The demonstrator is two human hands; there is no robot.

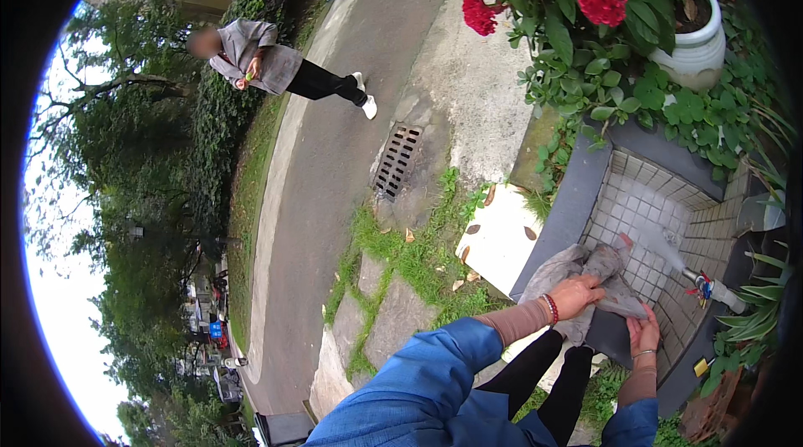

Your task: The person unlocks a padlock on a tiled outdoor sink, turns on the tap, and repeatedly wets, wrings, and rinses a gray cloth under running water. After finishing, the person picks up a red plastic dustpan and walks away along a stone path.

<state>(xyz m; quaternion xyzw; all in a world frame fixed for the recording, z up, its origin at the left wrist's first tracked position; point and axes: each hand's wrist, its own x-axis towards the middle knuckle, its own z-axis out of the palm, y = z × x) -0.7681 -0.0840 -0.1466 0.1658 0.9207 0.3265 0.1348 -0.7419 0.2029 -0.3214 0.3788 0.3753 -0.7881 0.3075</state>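
A wet grey cloth [558,271] is bunched over the near edge of a tiled outdoor sink [655,271]. My left hand [574,298], with a red bead bracelet at the wrist, grips the cloth's middle. My right hand [643,329], wearing a thin bangle, pinches a lower corner of the same cloth. Water streams from a metal tap [699,281] with a red and blue handle and splashes on the basin floor. A reddish patch [624,243] shows at the cloth's far end; what it is, I cannot tell.
Around the basin runs a dark stone rim [564,208]. A white flowerpot [693,58] and red cockscomb flowers [602,1] stand beyond it. Beside it lies a white panel [499,240]. A drain grate [397,161] is set near the path, where a person [270,64] stands.
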